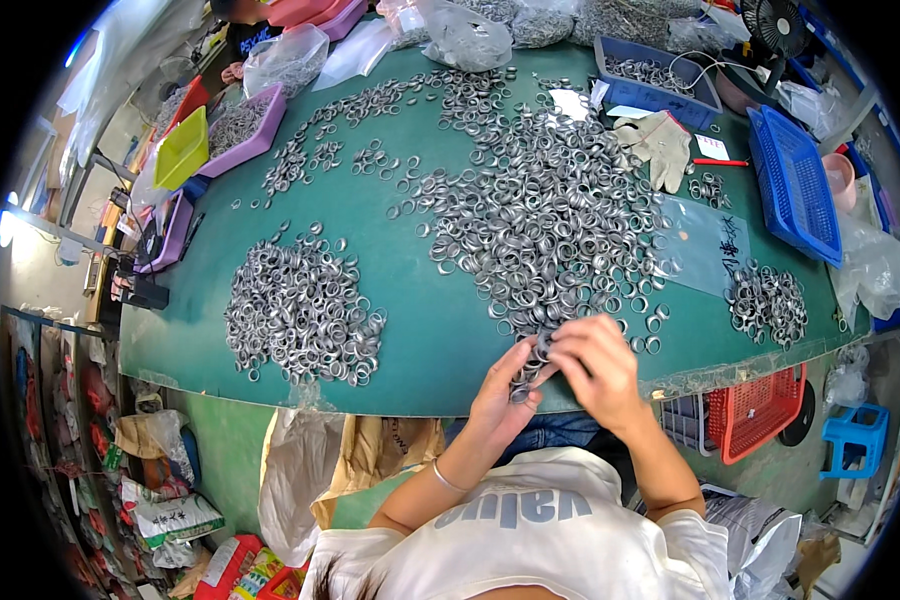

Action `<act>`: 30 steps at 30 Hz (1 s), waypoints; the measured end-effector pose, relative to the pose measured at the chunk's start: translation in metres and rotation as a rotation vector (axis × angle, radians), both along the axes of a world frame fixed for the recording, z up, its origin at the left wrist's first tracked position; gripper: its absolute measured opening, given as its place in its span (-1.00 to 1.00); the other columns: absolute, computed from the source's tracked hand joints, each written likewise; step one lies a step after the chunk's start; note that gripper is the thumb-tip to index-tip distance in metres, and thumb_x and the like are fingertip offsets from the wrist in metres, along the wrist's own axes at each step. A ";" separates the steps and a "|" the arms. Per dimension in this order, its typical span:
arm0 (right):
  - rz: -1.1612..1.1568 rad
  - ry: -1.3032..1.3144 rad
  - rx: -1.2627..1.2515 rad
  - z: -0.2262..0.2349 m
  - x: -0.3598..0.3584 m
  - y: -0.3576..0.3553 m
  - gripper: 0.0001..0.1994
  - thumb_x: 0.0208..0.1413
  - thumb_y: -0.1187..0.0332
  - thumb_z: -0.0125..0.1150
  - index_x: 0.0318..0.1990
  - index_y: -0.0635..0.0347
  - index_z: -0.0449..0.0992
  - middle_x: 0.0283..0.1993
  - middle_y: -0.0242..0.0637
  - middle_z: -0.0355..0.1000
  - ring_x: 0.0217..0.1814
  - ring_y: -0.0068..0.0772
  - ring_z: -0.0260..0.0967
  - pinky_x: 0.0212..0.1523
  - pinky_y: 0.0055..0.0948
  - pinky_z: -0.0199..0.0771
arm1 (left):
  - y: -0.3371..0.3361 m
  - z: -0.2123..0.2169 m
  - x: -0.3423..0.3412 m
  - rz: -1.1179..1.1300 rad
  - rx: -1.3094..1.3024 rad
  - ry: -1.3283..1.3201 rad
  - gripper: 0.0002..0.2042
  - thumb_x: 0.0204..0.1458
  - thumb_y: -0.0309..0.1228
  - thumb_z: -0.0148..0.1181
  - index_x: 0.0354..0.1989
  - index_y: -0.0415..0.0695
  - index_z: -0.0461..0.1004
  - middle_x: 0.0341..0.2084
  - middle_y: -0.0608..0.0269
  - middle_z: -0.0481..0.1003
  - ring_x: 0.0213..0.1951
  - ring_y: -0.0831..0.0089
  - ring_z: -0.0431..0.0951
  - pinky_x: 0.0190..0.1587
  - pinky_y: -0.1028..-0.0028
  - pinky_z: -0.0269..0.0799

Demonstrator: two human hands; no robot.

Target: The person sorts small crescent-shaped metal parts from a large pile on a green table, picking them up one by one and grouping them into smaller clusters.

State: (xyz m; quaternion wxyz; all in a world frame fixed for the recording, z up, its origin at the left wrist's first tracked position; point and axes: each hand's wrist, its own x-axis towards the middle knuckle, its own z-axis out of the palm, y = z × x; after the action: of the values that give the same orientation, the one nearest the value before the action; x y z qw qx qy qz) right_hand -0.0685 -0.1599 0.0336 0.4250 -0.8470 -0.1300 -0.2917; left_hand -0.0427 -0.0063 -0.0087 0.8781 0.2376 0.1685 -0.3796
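Several metal rings (pixel 526 378) sit stacked between both hands at the near edge of the green bench (pixel 430 340): left hand (pixel 502 392) fingers grasp the stack, right hand (pixel 595 365) fingers pinch its top. Beyond lies the big ring heap (pixel 550 220); another pile (pixel 300 310) lies left.

Clear plastic bags (pixel 450 35) of metal parts are lying far beyond the hands; a flat transparent bag (pixel 705 245) with dark writing is lying up-right of them.
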 end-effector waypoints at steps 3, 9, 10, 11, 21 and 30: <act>0.001 0.015 -0.143 -0.007 -0.012 0.004 -0.78 -0.25 0.54 0.28 -0.34 0.24 0.51 -0.18 -0.26 0.40 -0.14 -0.15 0.34 -0.21 -0.27 0.32 | 0.001 -0.003 0.000 -0.018 -0.001 -0.020 -0.73 0.16 -0.35 0.08 0.00 -0.15 0.40 -0.26 0.28 0.50 -0.31 0.57 0.50 -0.58 0.71 0.35; -0.063 0.007 -0.203 -0.010 -0.020 0.000 -0.76 -0.28 0.55 0.23 -0.33 0.21 0.51 -0.16 -0.25 0.39 -0.14 -0.14 0.34 -0.20 -0.22 0.32 | -0.002 -0.008 -0.003 -0.047 0.030 -0.097 -0.69 0.16 -0.34 0.08 0.05 -0.14 0.35 -0.22 0.21 0.49 -0.31 0.55 0.47 -0.57 0.70 0.37; -0.064 0.012 -0.195 -0.010 -0.021 -0.001 -0.76 -0.27 0.56 0.23 -0.32 0.22 0.51 -0.17 -0.24 0.39 -0.15 -0.14 0.35 -0.20 -0.22 0.33 | -0.004 -0.009 -0.003 -0.056 0.040 -0.098 -0.69 0.15 -0.34 0.09 0.05 -0.13 0.35 -0.23 0.22 0.49 -0.33 0.56 0.46 -0.57 0.70 0.37; -0.046 0.013 -0.181 -0.009 -0.020 0.001 -0.76 -0.26 0.57 0.23 -0.32 0.22 0.51 -0.18 -0.23 0.39 -0.16 -0.14 0.35 -0.20 -0.23 0.33 | -0.001 -0.008 -0.003 -0.046 0.001 -0.073 -0.69 0.14 -0.35 0.10 0.06 -0.12 0.35 -0.23 0.22 0.49 -0.32 0.56 0.45 -0.57 0.71 0.36; -0.141 0.066 0.177 -0.022 -0.025 0.013 -0.88 -0.11 0.68 0.17 -0.37 0.35 0.50 -0.34 -0.12 0.42 -0.30 -0.16 0.36 -0.24 -0.32 0.37 | 0.026 0.002 0.005 0.077 0.040 0.004 -0.66 0.12 -0.32 0.14 0.04 -0.11 0.33 -0.20 0.17 0.47 -0.22 0.46 0.52 -0.63 0.75 0.30; -0.220 0.076 0.099 -0.045 -0.028 0.018 -0.89 -0.03 0.68 0.11 -0.32 0.37 0.46 -0.34 -0.10 0.38 -0.29 -0.12 0.31 -0.21 -0.30 0.32 | 0.136 0.039 0.089 0.602 0.613 -0.342 -0.75 0.05 -0.38 0.21 -0.11 -0.16 0.44 -0.33 0.25 0.51 -0.30 0.42 0.57 -0.66 0.75 0.25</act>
State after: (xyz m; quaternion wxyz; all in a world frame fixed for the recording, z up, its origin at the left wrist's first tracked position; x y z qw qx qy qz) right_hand -0.0961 -0.1422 -0.0115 0.4363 -0.8446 -0.0058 -0.3104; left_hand 0.0465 0.1302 0.0299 0.8538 0.4858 0.1872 0.0040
